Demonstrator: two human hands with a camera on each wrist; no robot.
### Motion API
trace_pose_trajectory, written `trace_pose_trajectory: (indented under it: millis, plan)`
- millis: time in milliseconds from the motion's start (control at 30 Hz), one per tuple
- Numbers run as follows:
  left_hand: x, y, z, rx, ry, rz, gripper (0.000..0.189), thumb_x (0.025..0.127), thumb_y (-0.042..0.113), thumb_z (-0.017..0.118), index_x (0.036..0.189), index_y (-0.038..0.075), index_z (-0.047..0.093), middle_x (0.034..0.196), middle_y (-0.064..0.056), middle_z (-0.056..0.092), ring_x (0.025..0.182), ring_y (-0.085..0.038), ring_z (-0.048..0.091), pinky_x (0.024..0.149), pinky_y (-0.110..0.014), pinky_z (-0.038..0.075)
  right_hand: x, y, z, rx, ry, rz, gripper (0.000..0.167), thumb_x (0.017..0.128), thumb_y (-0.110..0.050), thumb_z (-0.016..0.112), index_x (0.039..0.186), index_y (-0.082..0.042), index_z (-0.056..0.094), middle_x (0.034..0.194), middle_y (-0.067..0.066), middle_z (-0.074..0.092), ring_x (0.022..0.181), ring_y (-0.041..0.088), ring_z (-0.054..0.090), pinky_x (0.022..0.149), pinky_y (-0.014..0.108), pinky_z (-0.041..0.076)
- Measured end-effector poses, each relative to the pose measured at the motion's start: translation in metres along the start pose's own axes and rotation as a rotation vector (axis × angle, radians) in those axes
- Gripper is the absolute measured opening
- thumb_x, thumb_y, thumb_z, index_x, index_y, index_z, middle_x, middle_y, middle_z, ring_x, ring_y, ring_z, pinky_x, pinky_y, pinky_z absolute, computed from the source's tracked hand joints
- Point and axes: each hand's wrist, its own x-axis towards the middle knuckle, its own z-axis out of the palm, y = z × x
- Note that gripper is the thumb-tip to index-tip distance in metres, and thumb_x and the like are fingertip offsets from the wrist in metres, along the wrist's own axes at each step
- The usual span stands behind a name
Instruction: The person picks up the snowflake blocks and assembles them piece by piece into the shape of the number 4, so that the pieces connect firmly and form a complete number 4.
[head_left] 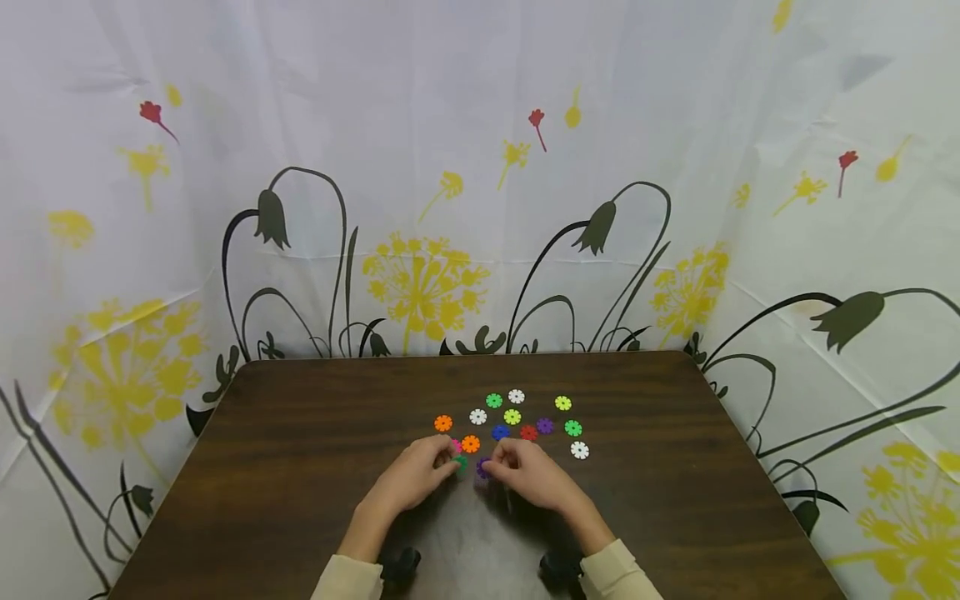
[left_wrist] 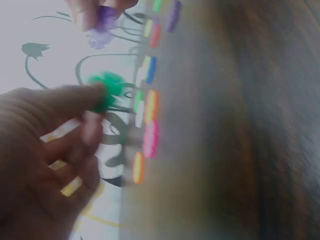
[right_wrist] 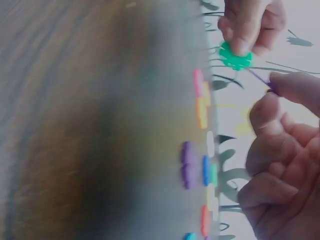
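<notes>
My left hand (head_left: 411, 477) pinches a green notched plastic disc (left_wrist: 114, 89) between thumb and finger, with the other fingers loosely bent. A purple notched disc (head_left: 482, 468) is pinched by my right hand (head_left: 537, 477). Both discs are raised above the brown table, the two hands facing each other with a small gap between. In the right wrist view the purple disc is seen edge-on, close to the green disc (right_wrist: 235, 57); whether they touch there is unclear. A pink disc (left_wrist: 151, 139) lies on the table just beyond my left fingers, beside an orange disc (head_left: 470, 444).
More notched discs lie flat past the hands, among them a blue disc (head_left: 500, 432), a red disc (head_left: 528, 432), a yellow disc (head_left: 563, 403) and a white disc (head_left: 580, 450). The dark wooden table (head_left: 300, 467) ends at a flower-printed curtain (head_left: 465, 167).
</notes>
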Motion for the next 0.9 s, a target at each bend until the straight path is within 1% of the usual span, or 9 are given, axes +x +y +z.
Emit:
trace_pose_trajectory:
  millis: [200,300,367,433,500,600,700,800,900]
  plan:
    - [0.003,0.024,-0.013,-0.097,0.219,0.163,0.008,0.103,0.018,0.075,0.110,0.018,0.072,0.098,0.009,0.065,0.085,-0.006,0.059,0.076,-0.024,0.055,-0.005,-0.025,-0.016,0.225,0.146,-0.086,0.029,0.111,-0.035,0.062,0.095,-0.011,0.065,0.072,0.009,0.060,0.059,0.021,0.052,0.054,0.023,0.041]
    - [0.003,0.037,-0.020,-0.140,0.282,0.208,0.009,0.102,0.014,0.075,0.111,0.018,0.073,0.097,0.008,0.063,0.084,-0.009,0.058,0.074,-0.024,0.053,-0.007,-0.039,-0.022,0.253,0.227,-0.112,0.028,0.112,-0.033,0.061,0.098,-0.009,0.065,0.075,0.008,0.061,0.067,0.035,0.058,0.058,0.028,0.049]
    - [0.002,0.043,-0.024,-0.160,0.304,0.234,0.010,0.102,0.013,0.075,0.111,0.017,0.074,0.097,0.007,0.063,0.084,-0.010,0.057,0.072,-0.024,0.053,-0.008,-0.045,-0.024,0.270,0.256,-0.125,0.029,0.112,-0.032,0.061,0.100,-0.006,0.065,0.076,0.005,0.061,0.073,0.046,0.059,0.061,0.033,0.053]
    - [0.001,0.047,-0.025,-0.176,0.316,0.258,0.011,0.102,0.012,0.074,0.112,0.017,0.074,0.100,0.007,0.065,0.086,-0.010,0.060,0.075,-0.025,0.056,-0.009,-0.050,-0.026,0.284,0.264,-0.136,0.028,0.112,-0.030,0.060,0.101,-0.005,0.066,0.077,0.005,0.061,0.076,0.051,0.059,0.063,0.037,0.055]
    - [0.001,0.050,-0.025,-0.189,0.319,0.282,0.012,0.102,0.011,0.074,0.112,0.017,0.074,0.103,0.007,0.067,0.088,-0.010,0.063,0.079,-0.026,0.059,-0.010,-0.053,-0.028,0.290,0.266,-0.142,0.029,0.112,-0.029,0.061,0.100,-0.004,0.066,0.076,0.006,0.061,0.074,0.049,0.058,0.062,0.036,0.054]
    - [-0.001,0.055,-0.025,-0.179,0.321,0.343,0.014,0.101,0.008,0.074,0.113,0.015,0.074,0.108,0.003,0.069,0.094,-0.009,0.067,0.083,-0.027,0.062,-0.010,-0.056,-0.028,0.295,0.254,-0.142,0.028,0.112,-0.028,0.061,0.098,-0.004,0.065,0.075,0.007,0.060,0.069,0.037,0.058,0.061,0.031,0.051]
    - [-0.002,0.057,-0.025,-0.139,0.341,0.409,0.016,0.099,0.004,0.076,0.113,0.012,0.074,0.107,0.000,0.069,0.094,-0.008,0.067,0.081,-0.027,0.063,-0.008,-0.057,-0.028,0.287,0.244,-0.131,0.027,0.112,-0.028,0.061,0.096,-0.007,0.065,0.075,0.004,0.060,0.067,0.024,0.057,0.060,0.027,0.048]
    - [-0.001,0.059,-0.027,-0.099,0.351,0.458,0.017,0.097,0.002,0.077,0.111,0.010,0.075,0.105,0.000,0.070,0.090,-0.006,0.066,0.078,-0.025,0.062,-0.008,-0.058,-0.029,0.275,0.244,-0.116,0.026,0.112,-0.029,0.061,0.095,-0.009,0.065,0.074,0.003,0.061,0.066,0.025,0.056,0.059,0.025,0.046]
    - [0.001,0.063,-0.027,-0.075,0.345,0.488,0.015,0.097,0.003,0.078,0.110,0.010,0.077,0.106,0.001,0.072,0.089,-0.005,0.066,0.079,-0.025,0.061,-0.010,-0.059,-0.032,0.271,0.257,-0.112,0.027,0.112,-0.029,0.061,0.096,-0.008,0.065,0.073,0.003,0.060,0.066,0.032,0.055,0.059,0.025,0.046]
